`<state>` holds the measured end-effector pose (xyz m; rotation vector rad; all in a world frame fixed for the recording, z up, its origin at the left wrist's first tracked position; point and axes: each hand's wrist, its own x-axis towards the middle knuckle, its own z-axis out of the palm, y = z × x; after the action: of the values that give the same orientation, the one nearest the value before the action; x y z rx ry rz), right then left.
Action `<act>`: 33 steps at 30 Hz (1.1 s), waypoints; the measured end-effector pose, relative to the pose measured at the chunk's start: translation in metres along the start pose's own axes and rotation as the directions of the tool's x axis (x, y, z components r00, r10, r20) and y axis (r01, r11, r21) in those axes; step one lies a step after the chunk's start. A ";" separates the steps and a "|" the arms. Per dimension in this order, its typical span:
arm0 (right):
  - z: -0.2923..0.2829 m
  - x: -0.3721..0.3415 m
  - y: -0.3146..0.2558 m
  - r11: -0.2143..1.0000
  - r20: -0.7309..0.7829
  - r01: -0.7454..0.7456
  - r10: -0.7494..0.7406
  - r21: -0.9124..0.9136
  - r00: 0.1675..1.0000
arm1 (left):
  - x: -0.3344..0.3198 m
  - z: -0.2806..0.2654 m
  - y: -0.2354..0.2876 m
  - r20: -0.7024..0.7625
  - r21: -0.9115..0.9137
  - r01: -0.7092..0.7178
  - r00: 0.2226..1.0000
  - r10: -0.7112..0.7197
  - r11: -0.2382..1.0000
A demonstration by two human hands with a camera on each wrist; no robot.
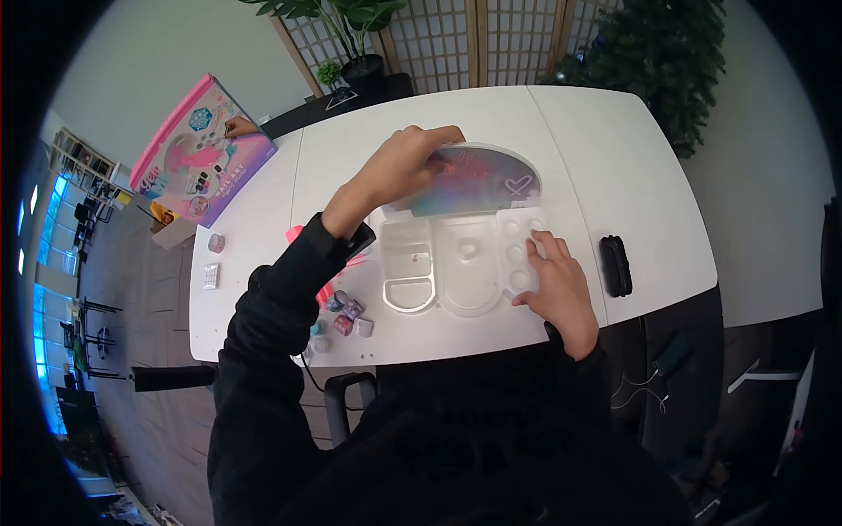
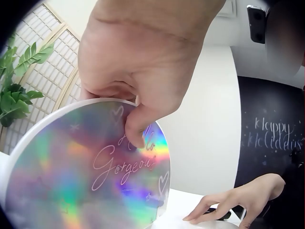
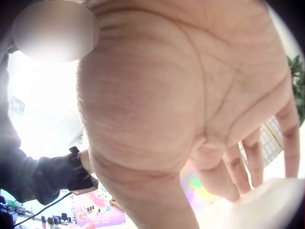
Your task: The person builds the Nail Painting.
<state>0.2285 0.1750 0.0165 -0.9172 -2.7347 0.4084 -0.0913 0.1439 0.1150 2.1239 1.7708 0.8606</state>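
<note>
A white plastic nail art station (image 1: 469,307) lies on the table, its half-round holographic lid panel (image 2: 71,181) raised at the back and printed "Hello Gorgeous" with hearts. My left hand (image 1: 399,167) grips the panel's upper rim, thumb on the shiny face and fingers behind it. At the station's right side, my right hand (image 1: 560,289) rests its spread fingertips on the section with round wells (image 1: 517,254). Divided compartments (image 1: 409,263) fill the station's left part. In the right wrist view, the fingers (image 3: 255,164) reach down to the white plastic edge.
Small bottles and jars (image 1: 344,324) cluster left of the station, beside pink pieces (image 1: 326,294). A pink and purple nail art box (image 1: 203,158) stands at the far left. A black case (image 1: 616,266) lies to the right. A small jar (image 1: 217,243) sits near the left edge.
</note>
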 end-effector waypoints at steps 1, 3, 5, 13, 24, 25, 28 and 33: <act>-0.001 0.000 -0.001 1.000 -0.003 0.004 -0.004 -0.005 1.000 | 0.000 0.001 0.000 0.000 0.015 -0.018 1.000 0.018 1.000; -0.003 0.000 -0.004 0.999 0.014 -0.032 0.033 -0.007 0.999 | 0.002 0.002 0.000 0.026 0.027 -0.039 0.999 0.038 0.999; 0.000 0.000 -0.002 1.000 0.017 -0.025 0.026 -0.013 1.000 | 0.000 0.007 -0.001 0.061 0.028 -0.052 0.997 0.050 0.998; -0.005 0.001 -0.005 0.999 0.038 -0.050 0.050 -0.005 0.998 | -0.001 0.015 -0.006 0.085 0.080 -0.057 0.995 0.050 0.995; -0.001 0.000 0.001 0.999 0.027 -0.033 0.032 0.018 0.999 | -0.010 0.025 0.008 0.152 0.097 -0.038 0.988 0.023 0.995; -0.001 0.001 0.001 0.999 0.027 -0.031 0.031 0.018 0.999 | -0.011 0.026 0.007 0.123 0.074 -0.059 0.991 0.049 0.996; 0.000 0.000 0.001 0.999 0.031 -0.030 0.030 0.013 0.999 | -0.013 0.029 0.006 0.140 0.108 -0.026 0.990 0.010 0.994; -0.005 0.001 -0.002 0.998 0.053 -0.043 0.041 0.040 0.998 | -0.017 0.033 0.014 0.112 0.170 -0.013 0.994 -0.007 0.985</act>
<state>0.2285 0.1752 0.0222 -0.9683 -2.7467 0.5011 -0.0628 0.1308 0.0915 2.2318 1.8426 0.5958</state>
